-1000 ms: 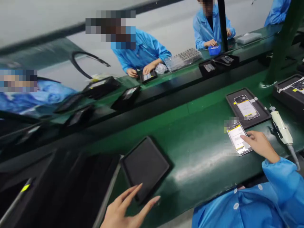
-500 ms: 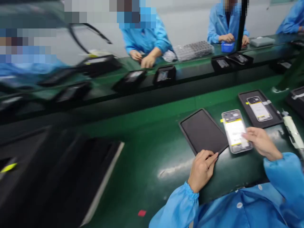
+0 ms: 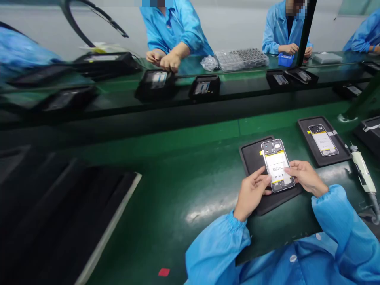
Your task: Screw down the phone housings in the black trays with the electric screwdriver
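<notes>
Over the near tray [image 3: 264, 205], the left hand [image 3: 251, 193] had moved from the tray to the left edge of the phone [image 3: 278, 167]; whether its fingers gripped, I couldn't tell. The right hand [image 3: 308, 178] pinched the right edge. The phone had shifted from beside the tray to above it, so both were now lined up together. Farther off lay another tray [image 3: 343, 153].

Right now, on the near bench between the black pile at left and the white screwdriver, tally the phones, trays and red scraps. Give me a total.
Phones: 2
Trays: 2
Red scraps: 1
Total: 5
</notes>
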Demonstrator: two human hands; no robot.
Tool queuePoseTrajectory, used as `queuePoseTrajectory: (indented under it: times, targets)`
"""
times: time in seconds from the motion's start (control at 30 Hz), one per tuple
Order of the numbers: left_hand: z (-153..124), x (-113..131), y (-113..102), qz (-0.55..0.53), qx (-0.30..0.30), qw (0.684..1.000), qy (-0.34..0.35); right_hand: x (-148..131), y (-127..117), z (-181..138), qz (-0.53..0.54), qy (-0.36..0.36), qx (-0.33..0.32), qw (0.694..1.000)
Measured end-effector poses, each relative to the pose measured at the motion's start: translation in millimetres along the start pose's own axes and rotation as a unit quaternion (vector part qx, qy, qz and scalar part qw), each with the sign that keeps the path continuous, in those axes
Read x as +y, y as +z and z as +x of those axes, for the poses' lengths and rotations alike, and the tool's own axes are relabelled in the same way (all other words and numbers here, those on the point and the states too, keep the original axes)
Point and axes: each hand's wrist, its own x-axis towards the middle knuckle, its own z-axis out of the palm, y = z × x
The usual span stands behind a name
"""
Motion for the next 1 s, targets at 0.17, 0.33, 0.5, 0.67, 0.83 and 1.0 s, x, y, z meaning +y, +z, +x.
queuePoseTrajectory:
  times: [0.17, 0.33, 0.5, 0.67, 0.83, 1.0]
  targets:
    - [8.8, 2.8, 4.0, -0.025, 0.001, 1.000, -0.005, 3.5, 0.1, 4.3, -0.002, -0.001, -0.018, 1.000]
    - [8.5, 2.3, 1.3, -0.028, 0.009, 1.000, -0.010, 4.4, -2.7, 6.9, -0.008, 0.014, -0.050, 0.999]
    - [8.1, 3.5, 2.2, -0.025, 0.016, 0.999, -0.017, 4.5, -3.8, 7.1, -0.006, 0.023, -0.065, 0.998]
    - [6.8, 2.5, 2.0, -0.023, 0.015, 1.000, -0.016, 9.0, -4.6, 7.1, 0.004, 0.019, -0.078, 0.997]
    - [5.8, 2.4, 1.7, -0.014, 0.020, 1.000, -0.010, 14.3, -6.5, 7.9, 0.016, 0.013, -0.092, 0.996]
    - [6.1, 2.4, 1.7, -0.010, 0.023, 1.000, -0.013, 14.1, -5.6, 9.5, 0.021, 0.018, -0.086, 0.996]
